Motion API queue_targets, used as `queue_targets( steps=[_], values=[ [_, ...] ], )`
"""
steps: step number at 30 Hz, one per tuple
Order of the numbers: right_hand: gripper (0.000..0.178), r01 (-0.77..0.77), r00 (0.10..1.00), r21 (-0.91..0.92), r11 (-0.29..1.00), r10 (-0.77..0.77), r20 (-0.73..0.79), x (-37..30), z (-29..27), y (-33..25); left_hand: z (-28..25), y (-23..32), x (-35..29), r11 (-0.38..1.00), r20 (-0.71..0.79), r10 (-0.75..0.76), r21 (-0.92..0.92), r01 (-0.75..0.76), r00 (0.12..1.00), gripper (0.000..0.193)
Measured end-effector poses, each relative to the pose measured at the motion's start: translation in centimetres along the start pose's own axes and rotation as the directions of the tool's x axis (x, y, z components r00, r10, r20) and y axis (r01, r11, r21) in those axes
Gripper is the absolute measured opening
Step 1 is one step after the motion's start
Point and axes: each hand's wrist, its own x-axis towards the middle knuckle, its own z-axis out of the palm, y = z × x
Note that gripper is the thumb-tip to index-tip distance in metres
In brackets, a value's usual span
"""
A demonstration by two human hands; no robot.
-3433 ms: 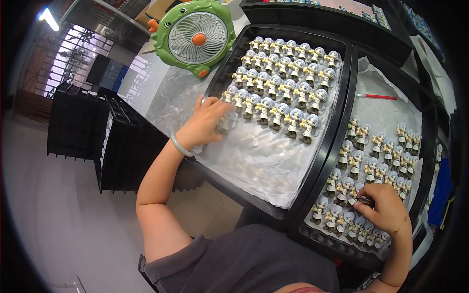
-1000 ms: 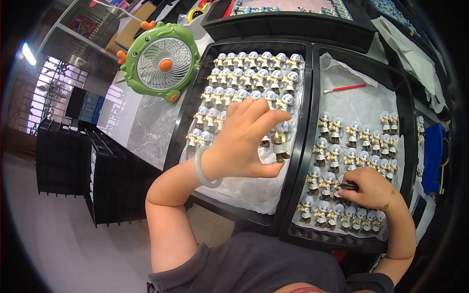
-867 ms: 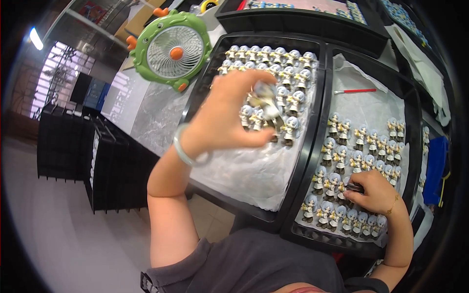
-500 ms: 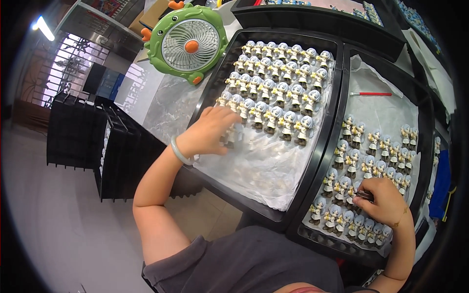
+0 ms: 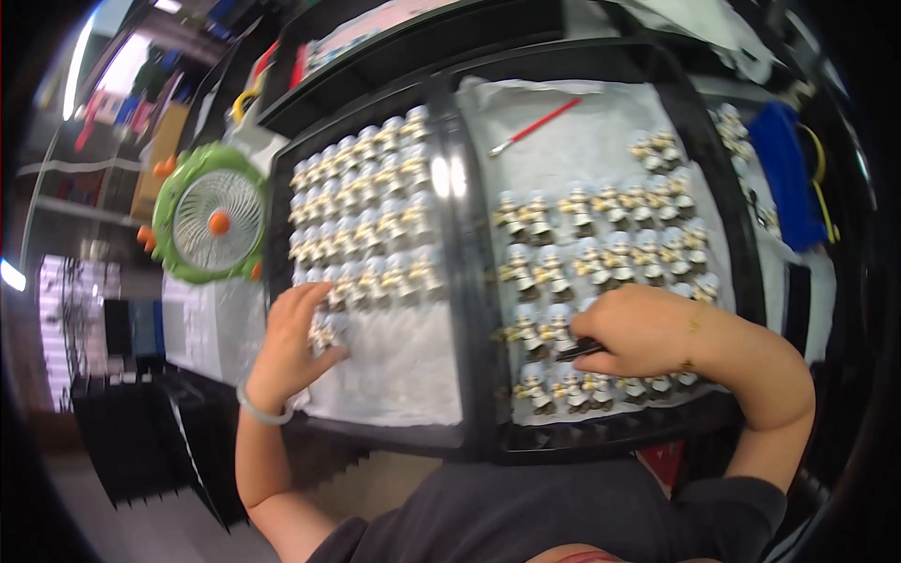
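My left hand [image 5: 296, 342], with a pale bangle on the wrist, is at the left side of the left black tray [image 5: 385, 438]. Its thumb and fingers are spread around a small figurine [image 5: 328, 331] with pale hair and white clothes, standing in front of the other rows. My right hand [image 5: 633, 328] is closed on dark tweezers [image 5: 584, 349] above the right black tray [image 5: 610, 441]. Similar figurines [image 5: 538, 387] stand in rows around it on white lining; some are hidden beneath the hand. The picture is somewhat blurred.
A red-handled brush [image 5: 544, 122] lies at the far end of the right tray. The green fan [image 5: 219, 222] stands left of the trays. Black crates [image 5: 131, 427] are at lower left, and a blue item [image 5: 786, 178] lies at far right.
The view has turned, so the trays appear further left. My left hand remains near the front figurine at the left tray's edge; my right hand still holds the tweezers over the right tray.
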Motion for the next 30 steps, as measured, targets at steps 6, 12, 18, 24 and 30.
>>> queue_targets(
  steps=[6, 12, 18, 24, 30],
  values=[
    [0.035, -0.008, 0.997, 0.031, 0.999, 0.006, 0.075, -0.9, 0.5, 0.6, -0.6, 10.8, 13.5, 0.837, -0.108, 0.462, -0.275, -0.473, 0.88, 0.034],
    [0.035, 0.07, 0.995, -0.027, 0.997, -0.068, 0.077, 0.1, 0.9, 1.7, 8.8, 18.5, 28.9, 0.811, -0.064, 0.494, -0.325, -0.487, 0.867, 0.028],
    [0.036, 0.035, 0.996, 0.069, 0.997, -0.041, 0.079, -0.1, 0.1, 2.2, 10.4, 22.0, 33.1, 0.953, 0.166, 0.277, -0.17, -0.25, 0.946, 0.042],
    [0.037, 0.058, 0.997, 0.037, 0.998, -0.06, 0.057, -0.1, 0.5, 2.3, 9.2, 16.3, 33.1, 0.655, 0.129, 0.281, -0.75, -0.092, 0.951, 0.041],
    [0.037, 0.035, 0.999, 0.008, 0.999, -0.036, 0.039, -0.5, 0.1, 1.8, 2.6, 11.9, 21.1, -0.113, 0.074, 0.36, -0.986, 0.122, 0.93, 0.043]
  ],
)
